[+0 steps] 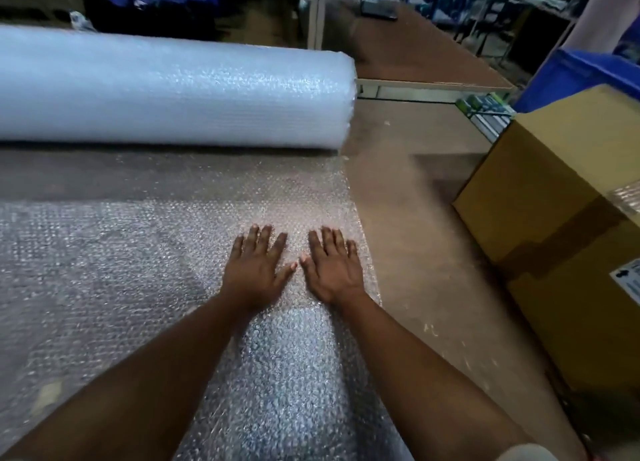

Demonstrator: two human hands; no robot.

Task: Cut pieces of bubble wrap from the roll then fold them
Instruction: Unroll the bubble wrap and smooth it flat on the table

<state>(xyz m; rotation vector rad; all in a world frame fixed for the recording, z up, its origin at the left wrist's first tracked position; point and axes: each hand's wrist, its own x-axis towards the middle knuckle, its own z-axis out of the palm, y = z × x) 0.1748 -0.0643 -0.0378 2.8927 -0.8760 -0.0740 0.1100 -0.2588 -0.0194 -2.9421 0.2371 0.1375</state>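
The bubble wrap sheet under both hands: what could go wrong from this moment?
1. Both the left hand and the right hand press flat near the right edge of the bubble wrap sheet, so its far left side may wrinkle or shift.
2. The roll lies free on the table and could roll if the sheet is pulled.

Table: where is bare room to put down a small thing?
A bare brown strip of table runs between the sheet and the cardboard box. Left of it is crowded: the roll and sheet cover the top, with the left hand and right hand flat on the sheet.
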